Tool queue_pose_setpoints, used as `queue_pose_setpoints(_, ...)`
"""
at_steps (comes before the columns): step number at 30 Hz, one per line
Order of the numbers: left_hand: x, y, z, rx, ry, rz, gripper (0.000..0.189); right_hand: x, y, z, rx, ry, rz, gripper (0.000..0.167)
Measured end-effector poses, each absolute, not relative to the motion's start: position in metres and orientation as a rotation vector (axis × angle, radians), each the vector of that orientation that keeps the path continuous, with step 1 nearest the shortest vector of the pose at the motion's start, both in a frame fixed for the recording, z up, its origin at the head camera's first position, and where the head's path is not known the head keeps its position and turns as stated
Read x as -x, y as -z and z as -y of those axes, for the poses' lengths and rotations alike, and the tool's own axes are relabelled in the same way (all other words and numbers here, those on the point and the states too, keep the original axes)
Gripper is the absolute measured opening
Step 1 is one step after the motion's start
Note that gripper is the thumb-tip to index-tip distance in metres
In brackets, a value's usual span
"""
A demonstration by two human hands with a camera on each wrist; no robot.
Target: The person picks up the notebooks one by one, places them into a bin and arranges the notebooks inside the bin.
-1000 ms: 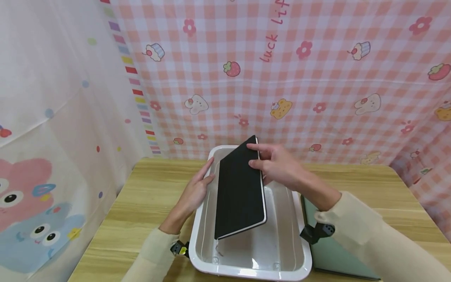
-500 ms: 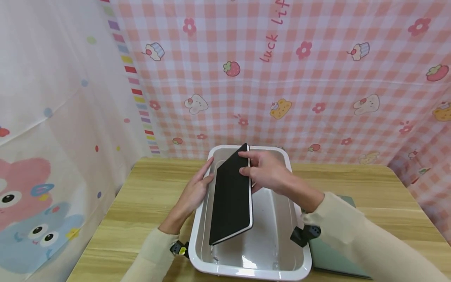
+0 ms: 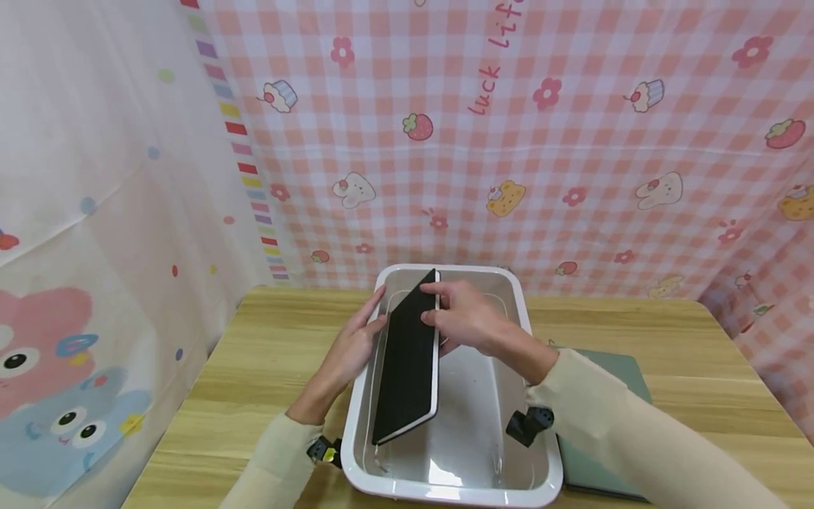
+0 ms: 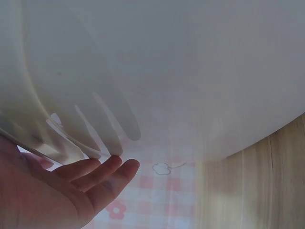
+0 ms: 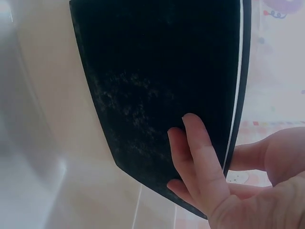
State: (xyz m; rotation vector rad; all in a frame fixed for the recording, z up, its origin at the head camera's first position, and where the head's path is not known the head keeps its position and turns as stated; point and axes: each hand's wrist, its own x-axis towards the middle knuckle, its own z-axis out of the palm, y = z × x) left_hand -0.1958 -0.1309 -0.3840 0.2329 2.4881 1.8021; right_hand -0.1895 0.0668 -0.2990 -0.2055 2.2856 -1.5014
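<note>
My right hand [image 3: 467,314] grips a black hardcover notebook [image 3: 407,367] by its upper right edge. In the right wrist view several fingers lie on the notebook's dark cover [image 5: 143,86] and the thumb is on the other side. The notebook stands tilted inside a white plastic tub [image 3: 454,493], its lower end near the tub's left wall. My left hand [image 3: 350,346] holds the tub's left rim. The left wrist view has its fingertips [image 4: 126,167] against the outside of the tub wall [image 4: 190,71].
A green notebook [image 3: 591,459] lies on the wooden table [image 3: 280,339] to the right of the tub, partly under my right forearm. Behind the table hangs a pink checked cloth [image 3: 445,162]. A pale patterned cloth [image 3: 127,212] hangs at the left.
The right hand has moved left and lower with the black notebook, which now stands steeper and deeper in the tub. More of the green notebook shows. The left hand has stayed put.
</note>
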Motion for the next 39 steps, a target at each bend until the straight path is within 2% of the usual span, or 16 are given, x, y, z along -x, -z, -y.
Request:
queue_pose_setpoints(12, 0.196, 0.383, 0.131, -0.244, -1.813, -2.482, 0.054, 0.189, 0.311, -0.054, 0.193, 1.463, -2.28, 0.058)
queue_pose_setpoints(22, 0.195, 0.383, 0.131, -0.257, -1.817, -2.481, 0.054, 0.188, 0.321, -0.051, 0.177, 1.429, -2.267, 0.052)
queue_pose_setpoints(31, 0.194, 0.384, 0.132, -0.269, -1.822, -2.462, 0.054, 0.186, 0.331, -0.053, 0.154, 1.397, -2.245, 0.058)
queue_pose_setpoints(39, 0.195, 0.386, 0.132, -0.255, -1.808, -2.48, 0.054, 0.188, 0.342, -0.055, 0.13, 1.397, -2.221, 0.056)
